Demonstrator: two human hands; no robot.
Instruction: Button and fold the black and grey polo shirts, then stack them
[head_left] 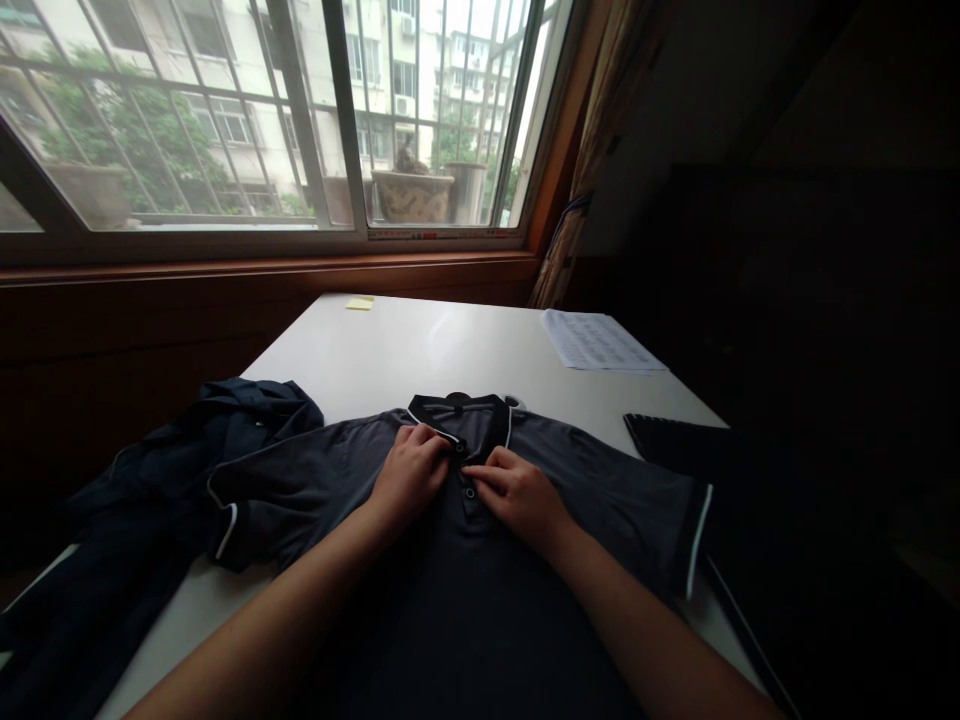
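Note:
A dark polo shirt [600, 480] with white piping lies front-up on the white table [420, 350], collar pointing away from me. My left hand [411, 470] is closed, pinching the left side of the collar and button placket. My right hand [517, 492] is closed too, its fingertips pressed on the placket by the buttons [469, 492]. Both hands meet at the shirt's neck opening.
A second dark garment [172, 470] lies crumpled at the table's left edge. A sheet of printed paper [596, 340] rests at the far right, a yellow sticky note [360, 303] at the far edge. A dark flat object [675, 435] sits on the right. A window is behind.

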